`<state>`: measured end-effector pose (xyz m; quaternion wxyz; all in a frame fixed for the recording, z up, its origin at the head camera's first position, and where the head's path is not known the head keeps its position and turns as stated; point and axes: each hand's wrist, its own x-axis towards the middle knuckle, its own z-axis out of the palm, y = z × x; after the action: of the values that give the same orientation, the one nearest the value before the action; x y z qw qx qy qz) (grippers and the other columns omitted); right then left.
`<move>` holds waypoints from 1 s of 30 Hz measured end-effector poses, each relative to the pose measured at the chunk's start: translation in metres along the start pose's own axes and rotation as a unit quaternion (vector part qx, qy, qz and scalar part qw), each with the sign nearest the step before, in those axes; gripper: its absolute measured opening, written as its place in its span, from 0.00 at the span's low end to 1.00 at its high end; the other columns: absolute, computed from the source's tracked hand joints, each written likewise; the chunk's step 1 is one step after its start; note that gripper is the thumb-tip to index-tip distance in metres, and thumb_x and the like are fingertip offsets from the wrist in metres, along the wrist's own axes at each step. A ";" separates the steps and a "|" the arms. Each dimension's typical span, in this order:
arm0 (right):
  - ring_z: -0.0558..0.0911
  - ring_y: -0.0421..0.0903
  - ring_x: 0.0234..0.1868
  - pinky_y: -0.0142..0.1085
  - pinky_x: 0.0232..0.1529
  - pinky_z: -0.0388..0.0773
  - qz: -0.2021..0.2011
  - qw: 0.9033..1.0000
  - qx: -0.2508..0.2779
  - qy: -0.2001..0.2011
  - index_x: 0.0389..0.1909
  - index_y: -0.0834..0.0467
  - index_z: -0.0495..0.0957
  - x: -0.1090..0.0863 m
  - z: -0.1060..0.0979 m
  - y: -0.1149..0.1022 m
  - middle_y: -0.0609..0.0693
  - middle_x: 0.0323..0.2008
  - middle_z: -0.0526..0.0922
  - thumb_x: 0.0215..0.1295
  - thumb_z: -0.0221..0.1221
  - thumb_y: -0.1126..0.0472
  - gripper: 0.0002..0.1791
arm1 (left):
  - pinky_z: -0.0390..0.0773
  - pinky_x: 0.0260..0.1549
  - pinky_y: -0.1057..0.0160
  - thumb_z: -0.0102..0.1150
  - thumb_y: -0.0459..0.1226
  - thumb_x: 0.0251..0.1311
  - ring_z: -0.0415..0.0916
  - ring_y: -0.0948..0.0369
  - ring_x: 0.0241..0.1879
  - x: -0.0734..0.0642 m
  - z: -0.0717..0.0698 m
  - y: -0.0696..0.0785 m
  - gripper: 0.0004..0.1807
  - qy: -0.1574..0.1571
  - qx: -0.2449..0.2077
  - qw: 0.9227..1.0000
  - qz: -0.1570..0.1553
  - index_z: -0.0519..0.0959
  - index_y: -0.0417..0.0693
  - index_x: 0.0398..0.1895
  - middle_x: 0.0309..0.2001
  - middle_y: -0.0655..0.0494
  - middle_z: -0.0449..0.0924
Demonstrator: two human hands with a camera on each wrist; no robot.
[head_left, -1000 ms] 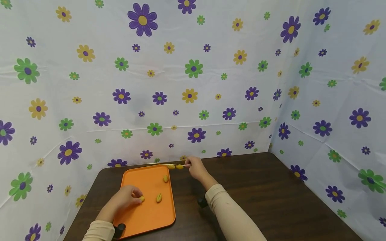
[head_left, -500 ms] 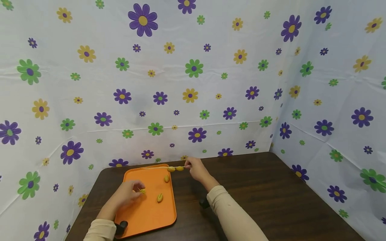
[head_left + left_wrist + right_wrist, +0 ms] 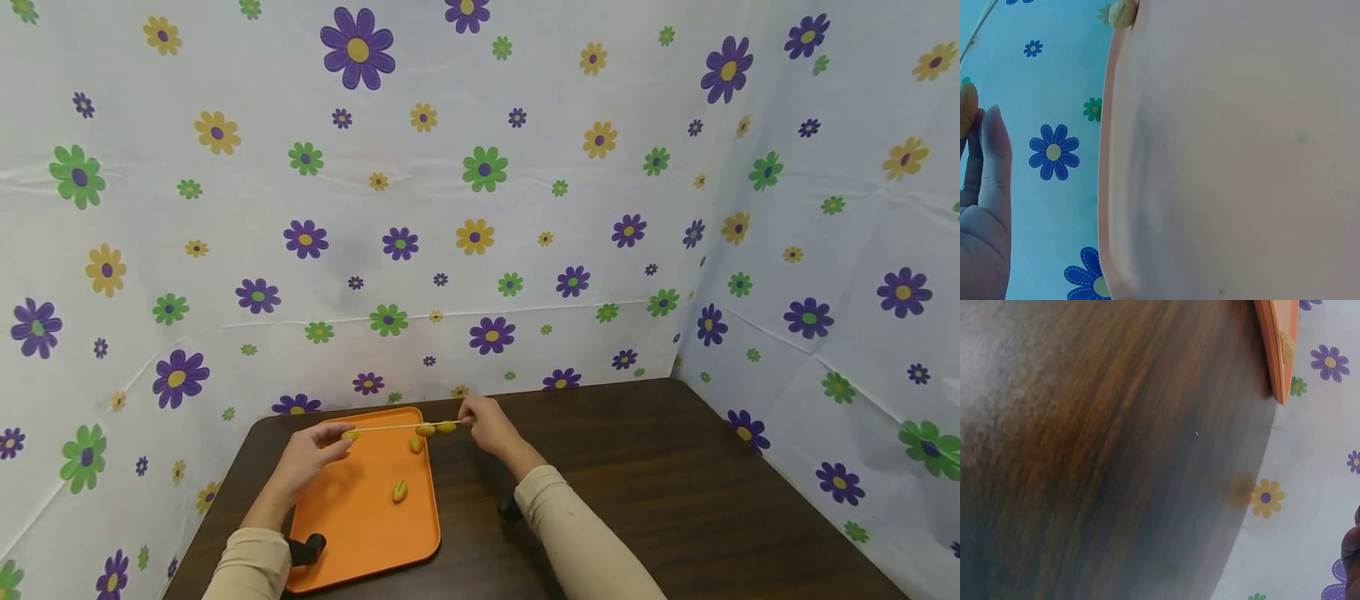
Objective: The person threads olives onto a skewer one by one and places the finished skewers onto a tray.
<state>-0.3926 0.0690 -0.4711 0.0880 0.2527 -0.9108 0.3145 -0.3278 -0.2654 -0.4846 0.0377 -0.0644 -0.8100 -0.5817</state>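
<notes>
My right hand [image 3: 487, 425] pinches the right end of a thin pale skewer [image 3: 390, 427], held level above the back of the orange tray [image 3: 360, 542]. Two yellow oval pieces [image 3: 426, 430] sit on the skewer close to that hand. At the skewer's left tip, my left hand [image 3: 306, 457] holds another yellow oval piece [image 3: 350, 435] between thumb and fingers; whether the tip has entered it cannot be seen. The left wrist view shows this rough tan piece [image 3: 967, 109] at the fingertips. Only a sliver of the right hand [image 3: 1351, 550] enters the right wrist view.
Two more yellow pieces lie on the tray: one [image 3: 416, 444] near its back right, one with a groove [image 3: 400, 491] farther forward. Dark wooden table [image 3: 637, 483] extends to the right. A flowered cloth [image 3: 480, 250] hangs behind the table.
My left hand has lifted a yellow piece from the tray and moved up and back to the skewer's left tip. The right hand has lowered the skewer slightly.
</notes>
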 end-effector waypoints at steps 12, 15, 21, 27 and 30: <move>0.75 0.44 0.33 0.36 0.36 0.79 0.002 1.000 -0.004 0.004 0.33 0.65 0.81 -0.002 0.000 -0.001 0.51 0.32 0.81 0.64 0.61 0.78 0.06 | 0.85 0.45 0.66 0.68 0.32 0.64 0.85 0.53 0.43 0.002 -0.001 -0.003 0.27 0.023 -0.098 0.995 0.005 0.73 0.24 0.61 0.46 0.48 0.85; 0.74 0.43 0.32 0.34 0.35 0.77 0.003 1.000 -0.003 0.005 0.33 0.64 0.81 -0.002 0.000 -0.002 0.50 0.31 0.80 0.64 0.61 0.78 0.07 | 0.85 0.44 0.67 0.67 0.32 0.64 0.85 0.54 0.43 0.002 -0.001 -0.002 0.25 0.020 -0.105 0.994 0.009 0.74 0.25 0.60 0.44 0.49 0.84; 0.72 0.42 0.30 0.33 0.33 0.75 -0.003 1.000 0.015 -0.010 0.29 0.62 0.79 -0.004 0.000 -0.001 0.49 0.29 0.78 0.63 0.59 0.80 0.11 | 0.84 0.45 0.67 0.66 0.32 0.65 0.84 0.56 0.43 0.001 0.000 -0.004 0.25 0.012 -0.121 0.992 0.012 0.74 0.26 0.61 0.43 0.56 0.83; 0.72 0.42 0.29 0.32 0.32 0.73 0.010 0.999 0.028 -0.033 0.31 0.65 0.82 -0.004 0.001 0.000 0.46 0.27 0.75 0.63 0.60 0.79 0.07 | 0.84 0.46 0.66 0.65 0.32 0.66 0.83 0.60 0.44 0.000 0.000 -0.006 0.24 0.006 -0.138 0.990 0.011 0.75 0.28 0.62 0.44 0.55 0.81; 0.71 0.42 0.29 0.32 0.31 0.72 0.011 0.999 0.031 -0.036 0.31 0.66 0.82 -0.004 0.000 0.000 0.46 0.26 0.75 0.63 0.59 0.79 0.07 | 0.85 0.46 0.66 0.66 0.32 0.65 0.83 0.58 0.45 0.001 0.000 -0.005 0.19 0.009 -0.155 0.988 0.006 0.80 0.35 0.58 0.44 0.55 0.81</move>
<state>-0.3890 0.0708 -0.4730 0.0440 0.2560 -0.9058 0.3347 -0.3291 -0.2670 -0.4896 0.0383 -0.0687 -0.7095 -0.7003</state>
